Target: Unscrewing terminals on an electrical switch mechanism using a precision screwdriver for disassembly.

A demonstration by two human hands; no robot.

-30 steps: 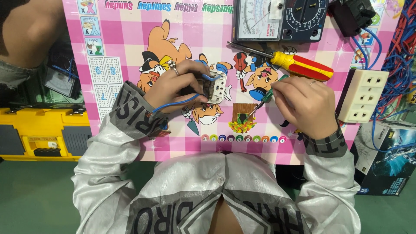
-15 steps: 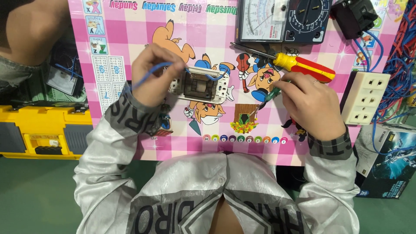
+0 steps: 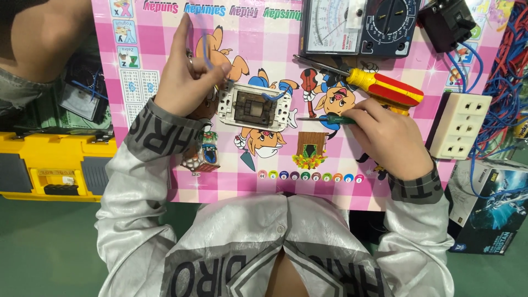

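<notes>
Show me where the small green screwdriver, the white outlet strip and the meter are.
Green screwdriver (image 3: 324, 119), head view, on its green handle beside the right hand's fingers.
Outlet strip (image 3: 459, 125), head view, on its white face between the sockets.
Meter (image 3: 360, 25), head view, on its front between scale window and dial.

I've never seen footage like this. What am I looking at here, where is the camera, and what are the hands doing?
There is no machine here: a person works with bare hands, and the camera sits on their head, looking straight down. The surface is a pink checked cartoon mat. The left hand pinches a thin blue wire that leads to a white switch module lying back-up on the mat. The right hand holds a small green-handled screwdriver, tip pointing at the module. Nearby lie a yellow and red screwdriver, an analog meter, a cream triple socket and, beside the mat, a yellow toolbox.
</notes>
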